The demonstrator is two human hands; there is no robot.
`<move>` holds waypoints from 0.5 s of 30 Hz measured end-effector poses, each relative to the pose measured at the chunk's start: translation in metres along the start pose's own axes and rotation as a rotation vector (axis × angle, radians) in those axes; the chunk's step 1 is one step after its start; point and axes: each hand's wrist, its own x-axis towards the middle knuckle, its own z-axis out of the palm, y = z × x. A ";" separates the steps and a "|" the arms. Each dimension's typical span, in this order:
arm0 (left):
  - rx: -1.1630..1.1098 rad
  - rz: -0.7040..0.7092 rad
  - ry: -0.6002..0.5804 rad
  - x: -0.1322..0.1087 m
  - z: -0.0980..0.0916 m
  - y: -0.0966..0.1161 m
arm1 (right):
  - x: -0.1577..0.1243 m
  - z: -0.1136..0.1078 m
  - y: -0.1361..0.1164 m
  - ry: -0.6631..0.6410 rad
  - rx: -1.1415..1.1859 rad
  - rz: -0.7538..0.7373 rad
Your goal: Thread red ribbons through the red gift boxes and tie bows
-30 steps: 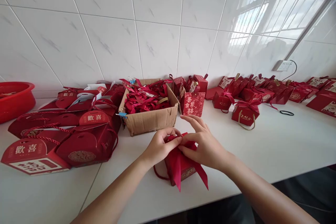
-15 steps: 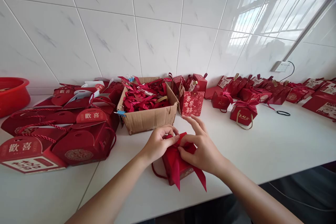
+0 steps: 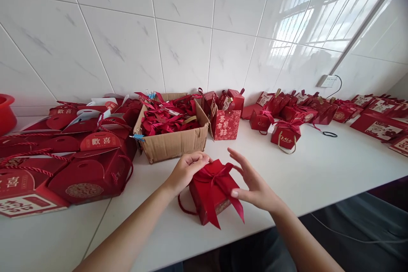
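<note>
A red gift box (image 3: 207, 197) stands near the table's front edge, with a cord handle looped out at its left. On its top lies a tied red ribbon bow (image 3: 215, 178), two pointed tails hanging down the near side. My left hand (image 3: 188, 170) is at the box's upper left corner, thumb and fingers closed on the bow's left loop. Fingers apart, my right hand (image 3: 253, 182) is at the right side of the box, its thumb by the ribbon and nothing held.
Behind my hands sits a cardboard box (image 3: 175, 145) full of red ribbons. Large red boxes (image 3: 86, 178) crowd the left. Small red boxes (image 3: 287, 136) line the wall toward the right. A red basin (image 3: 6, 114) is at the far left.
My right hand has let go of the bow and opened, moving to the right. The bow's knot is now uncovered. The view has shifted slightly to the right.
</note>
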 end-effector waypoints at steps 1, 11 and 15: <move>-0.013 -0.021 0.008 0.000 0.001 0.000 | -0.005 -0.002 0.008 -0.044 0.099 0.018; -0.157 0.021 0.067 0.000 0.010 -0.010 | -0.020 0.001 0.026 -0.194 0.198 0.126; -0.185 0.023 -0.073 -0.004 0.013 -0.012 | -0.017 0.007 0.019 -0.206 0.075 0.132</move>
